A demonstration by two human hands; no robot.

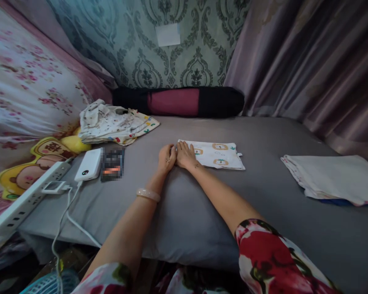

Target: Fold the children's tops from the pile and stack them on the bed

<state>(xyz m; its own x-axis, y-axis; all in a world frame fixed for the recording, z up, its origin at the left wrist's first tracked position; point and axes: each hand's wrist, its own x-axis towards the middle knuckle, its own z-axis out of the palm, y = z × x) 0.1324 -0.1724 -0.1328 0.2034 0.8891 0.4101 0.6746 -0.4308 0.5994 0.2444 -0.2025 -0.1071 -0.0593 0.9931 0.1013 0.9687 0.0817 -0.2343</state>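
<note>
A small folded white cloth [207, 156] with printed tan animal faces and green leaf shapes lies flat on the grey sheet, a little tag at its right edge. My right hand [185, 154] rests palm down on the cloth's left end, fingers stretched out. Right beside it, my left hand [165, 159] is turned on its side at the cloth's left edge, thumb and fingers drawn together there. My fingers hide that edge, so how much cloth the left hand grips is not visible. A pale bangle [148, 194] circles my left wrist.
Crumpled printed cloths [110, 121] lie at back left, near a white power bank [88, 164], a blurred dark object [112, 164] and a power strip [29, 198] with cables. Folded cloths [340, 175] lie at right. A black-and-maroon bolster [173, 101] lines the wall.
</note>
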